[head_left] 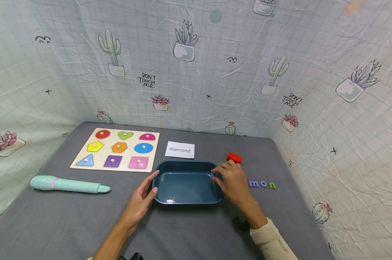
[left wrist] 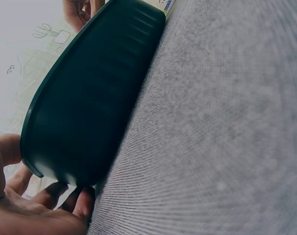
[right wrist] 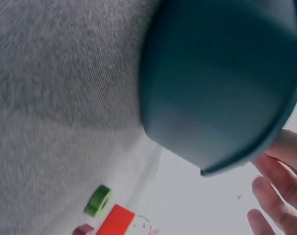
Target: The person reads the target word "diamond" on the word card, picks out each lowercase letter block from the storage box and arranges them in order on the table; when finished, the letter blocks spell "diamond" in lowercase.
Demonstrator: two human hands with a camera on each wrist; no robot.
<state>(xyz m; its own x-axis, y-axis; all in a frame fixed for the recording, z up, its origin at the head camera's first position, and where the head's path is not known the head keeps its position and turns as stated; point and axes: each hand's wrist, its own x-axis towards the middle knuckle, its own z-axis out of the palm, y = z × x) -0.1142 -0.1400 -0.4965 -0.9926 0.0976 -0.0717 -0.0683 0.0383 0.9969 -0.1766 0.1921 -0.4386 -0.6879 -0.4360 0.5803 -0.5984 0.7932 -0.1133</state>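
A dark teal plastic tray sits on the grey cloth. My left hand grips its left end, thumb and fingers spread against the rim and outer wall; the left wrist view shows this hand around the end wall. Over the right rim, my right hand pinches a small purple-blue letter between thumb and fingers, mostly hidden by them. Right of that hand lie a purple letter m, a lilac o and a green n. A red block lies just beyond the hand.
A shape puzzle board with knobbed pieces lies at the back left. Beside it is a white card reading "diamond". A mint-green pen-shaped device lies at the left. A patterned curtain encloses the back and sides.
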